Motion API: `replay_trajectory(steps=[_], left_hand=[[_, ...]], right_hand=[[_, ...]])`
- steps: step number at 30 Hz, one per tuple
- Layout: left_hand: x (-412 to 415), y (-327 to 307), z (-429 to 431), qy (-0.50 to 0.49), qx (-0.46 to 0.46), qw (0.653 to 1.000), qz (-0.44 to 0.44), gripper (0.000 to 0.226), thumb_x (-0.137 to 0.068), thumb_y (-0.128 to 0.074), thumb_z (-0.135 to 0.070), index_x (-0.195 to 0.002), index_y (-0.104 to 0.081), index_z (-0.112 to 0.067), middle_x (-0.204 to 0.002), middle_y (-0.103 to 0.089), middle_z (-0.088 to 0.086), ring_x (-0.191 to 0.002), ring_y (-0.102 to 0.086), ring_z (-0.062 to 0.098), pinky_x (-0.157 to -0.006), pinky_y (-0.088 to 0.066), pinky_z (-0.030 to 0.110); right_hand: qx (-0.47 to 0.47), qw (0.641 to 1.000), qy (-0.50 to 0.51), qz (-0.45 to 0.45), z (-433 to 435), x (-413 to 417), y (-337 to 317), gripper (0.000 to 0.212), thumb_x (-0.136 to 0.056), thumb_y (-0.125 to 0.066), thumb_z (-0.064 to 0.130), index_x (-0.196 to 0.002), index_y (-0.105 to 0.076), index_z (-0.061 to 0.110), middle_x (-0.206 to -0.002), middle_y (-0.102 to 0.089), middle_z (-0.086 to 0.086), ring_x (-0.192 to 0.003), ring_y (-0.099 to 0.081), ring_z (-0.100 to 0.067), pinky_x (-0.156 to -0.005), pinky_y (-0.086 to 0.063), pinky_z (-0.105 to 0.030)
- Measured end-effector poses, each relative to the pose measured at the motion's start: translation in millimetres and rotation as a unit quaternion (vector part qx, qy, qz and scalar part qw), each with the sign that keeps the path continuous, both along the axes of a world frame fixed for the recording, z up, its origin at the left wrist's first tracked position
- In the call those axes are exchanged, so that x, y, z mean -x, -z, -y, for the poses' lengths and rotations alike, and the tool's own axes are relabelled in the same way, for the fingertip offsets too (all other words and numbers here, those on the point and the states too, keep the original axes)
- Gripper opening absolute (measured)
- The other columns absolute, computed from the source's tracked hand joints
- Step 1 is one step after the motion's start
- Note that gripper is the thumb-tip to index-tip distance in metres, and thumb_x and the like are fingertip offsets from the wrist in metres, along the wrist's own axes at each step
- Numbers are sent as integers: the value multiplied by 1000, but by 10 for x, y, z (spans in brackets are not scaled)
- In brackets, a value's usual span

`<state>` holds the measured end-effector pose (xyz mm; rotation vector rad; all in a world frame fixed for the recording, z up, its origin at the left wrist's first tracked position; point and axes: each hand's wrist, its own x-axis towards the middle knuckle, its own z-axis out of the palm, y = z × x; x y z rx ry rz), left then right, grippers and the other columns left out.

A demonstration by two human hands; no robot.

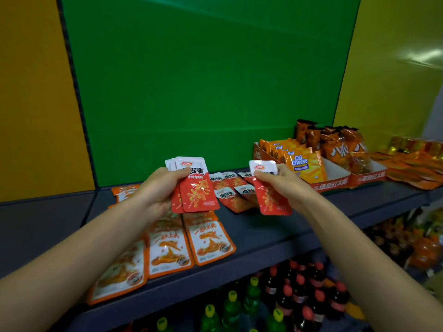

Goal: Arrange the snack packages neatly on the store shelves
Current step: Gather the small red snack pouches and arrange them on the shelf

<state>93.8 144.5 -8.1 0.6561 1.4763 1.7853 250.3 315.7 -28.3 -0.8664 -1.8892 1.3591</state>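
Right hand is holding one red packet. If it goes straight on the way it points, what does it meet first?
Probably the loose red packets lying on the shelf just beyond the right hand; if it clears them, the green back panel. Its height above them is unclear.

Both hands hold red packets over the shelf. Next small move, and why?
Likely tuck the single packet in the right hand onto the stack held by the left hand. Both show the same red-and-white design, held apart above the shelf. More loose packets of that kind lie askew on it, so a freed right hand could gather those.
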Motion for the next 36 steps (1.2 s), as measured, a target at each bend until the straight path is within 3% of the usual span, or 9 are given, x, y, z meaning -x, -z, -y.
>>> replay_trajectory(steps=[2, 5, 11, 16, 20, 25, 30, 33, 36], left_hand=[[23, -2, -114, 8, 5, 1000, -13, 12, -94, -48, -9, -86, -56, -7, -47, -66, 2, -39, -62, 10, -39, -53, 25], [30, 6, -251, 13, 15, 999, -25, 13, -94, -48, -9, -85, -57, -8, -49, -67, 2, -40, -63, 10, -41, -54, 25], [-73, -21, -433, -8, 36, 999, -37, 11, -93, -49, -11, -88, -59, -8, -51, -68, 3, -40, -63, 11, -41, -53, 24], [-253, -11, -550, -46, 49, 997, -34, 12, -94, -49, -12, -87, -59, -9, -51, -68, 3, -41, -63, 11, -42, -54, 24], [-409, 25, -607, -71, 56, 995, -28, 12, -93, -49, -11, -89, -60, -8, -52, -68, 2, -41, -63, 11, -42, -54, 24], [-593, 82, -629, -104, 60, 993, -16, 13, -94, -49, -10, -85, -59, -10, -49, -67, 2, -39, -62, 11, -38, -52, 23], [-757, 124, -641, -128, 60, 990, -13, 12, -93, -50, -10, -85, -58, -11, -49, -67, 1, -39, -62, 10, -40, -53, 23], [-856, 149, -687, -137, 62, 989, -15, 9, -92, -52, -10, -86, -59, -9, -48, -66, 0, -37, -61, 10, -38, -52, 21], [-979, 194, -756, -130, 58, 990, -18, 8, -91, -53, -9, -86, -60, -11, -50, -68, -1, -40, -62, 9, -40, -52, 21]], right_hand=[[-20, 999, 34, 20, -274, -7, 4, 53, -87, -65, 24, -126, -34, 8, -97, -60, -5, -72, -59, -12, -61, -49, -26], [-87, 992, 55, 78, -564, 13, 89, 58, -88, -63, 18, -129, -24, 5, -108, -51, -7, -89, -55, -17, -70, -46, -29], [-154, 969, 28, 193, -959, 160, 273, 56, -86, -66, 27, -131, -40, 6, -127, -53, -11, -112, -55, -25, -93, -47, -37], [-184, 951, 18, 246, -1175, 248, 364, 66, -86, -63, 32, -139, -36, 3, -140, -45, -14, -127, -45, -29, -106, -39, -40], [-236, 930, 27, 279, -1201, 259, 456, 55, -90, -58, 33, -132, -43, 0, -139, -41, -17, -127, -42, -31, -105, -36, -38], [-303, 901, 27, 310, -1141, 205, 498, 55, -94, -49, 34, -135, -37, 0, -144, -32, -20, -131, -37, -35, -108, -32, -40], [-403, 861, 42, 307, -1017, 31, 393, 48, -97, -40, 35, -133, -41, 2, -137, -42, -16, -125, -43, -31, -101, -38, -39], [-409, 889, -17, 207, -802, -135, 271, 48, -98, -32, 44, -120, -57, 11, -124, -57, -8, -115, -51, -24, -93, -42, -38], [-286, 937, -141, 141, -500, -292, 150, 55, -94, -27, 57, -98, -67, 19, -101, -68, 2, -96, -60, -17, -85, -46, -34]])
